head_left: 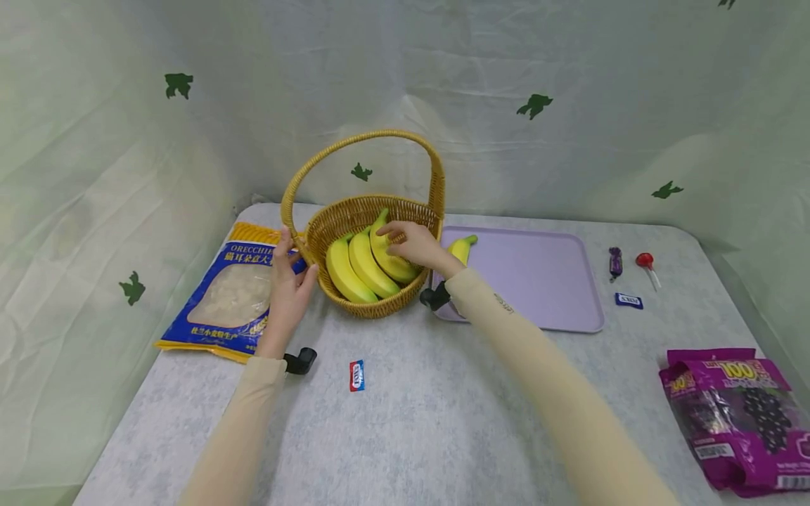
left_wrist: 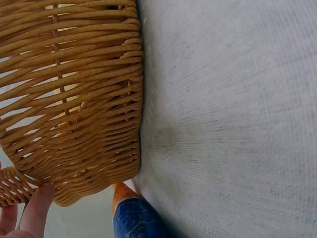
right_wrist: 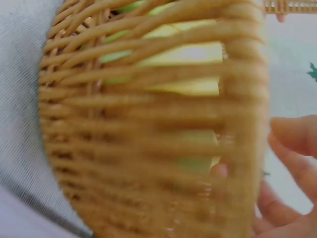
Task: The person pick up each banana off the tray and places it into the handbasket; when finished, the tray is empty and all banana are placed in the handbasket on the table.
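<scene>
Three yellow bananas [head_left: 363, 263] lie side by side in a wicker basket [head_left: 380, 308] with a tall arched handle. My left hand [head_left: 290, 288] holds the basket's left side where the handle meets the rim; the left wrist view shows the thumb [left_wrist: 39, 208] against the weave. My right hand [head_left: 414, 246] is over the basket's right side, its fingers spread above the rightmost banana [head_left: 391, 263]. Whether they touch it is hard to see. Through the right wrist view, the fingers [right_wrist: 290, 173] appear past the blurred rim. Another banana [head_left: 460, 249] lies on the lilac tray [head_left: 538, 281], partly hidden by my right wrist.
A blue pasta bag [head_left: 230, 295] lies left of the basket. One red-and-blue wrapped candy [head_left: 357, 376] is in front. Right of the tray are a purple candy [head_left: 615, 263], a red lollipop [head_left: 645, 261] and a blue candy [head_left: 628, 301]. Purple bags [head_left: 737, 422] lie at front right.
</scene>
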Demonstrator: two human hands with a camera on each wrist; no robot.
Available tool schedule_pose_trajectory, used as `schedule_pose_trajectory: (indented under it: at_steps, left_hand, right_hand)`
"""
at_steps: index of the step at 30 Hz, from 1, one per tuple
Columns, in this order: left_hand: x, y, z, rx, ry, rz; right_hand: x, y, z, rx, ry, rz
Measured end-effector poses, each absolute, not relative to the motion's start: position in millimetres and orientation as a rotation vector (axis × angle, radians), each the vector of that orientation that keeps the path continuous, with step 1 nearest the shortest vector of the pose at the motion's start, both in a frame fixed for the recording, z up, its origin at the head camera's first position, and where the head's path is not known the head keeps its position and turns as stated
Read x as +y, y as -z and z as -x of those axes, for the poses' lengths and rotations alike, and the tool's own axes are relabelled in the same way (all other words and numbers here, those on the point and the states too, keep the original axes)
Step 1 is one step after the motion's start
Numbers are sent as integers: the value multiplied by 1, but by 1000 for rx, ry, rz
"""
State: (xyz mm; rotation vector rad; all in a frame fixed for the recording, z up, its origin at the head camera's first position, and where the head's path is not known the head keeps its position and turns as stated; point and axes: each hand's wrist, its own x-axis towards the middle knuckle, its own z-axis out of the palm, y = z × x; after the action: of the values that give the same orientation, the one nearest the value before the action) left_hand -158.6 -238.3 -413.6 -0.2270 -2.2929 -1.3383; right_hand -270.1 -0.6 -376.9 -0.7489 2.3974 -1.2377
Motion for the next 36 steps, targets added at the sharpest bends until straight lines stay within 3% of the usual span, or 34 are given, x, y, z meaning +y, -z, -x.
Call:
schedule_pose_trajectory:
  at_steps: [16,28,36]
  left_hand:
    - [-220,380,140,-2303,1341,238]
    - [-219,382,140,-2287,1347,231]
    - [-223,390,145,-2309,1335,189]
  right_hand:
    - [72,386,271,2110,1874,621]
    - [119,410,271,2147,1858,387]
    - [137,417,260,2151,1741,368]
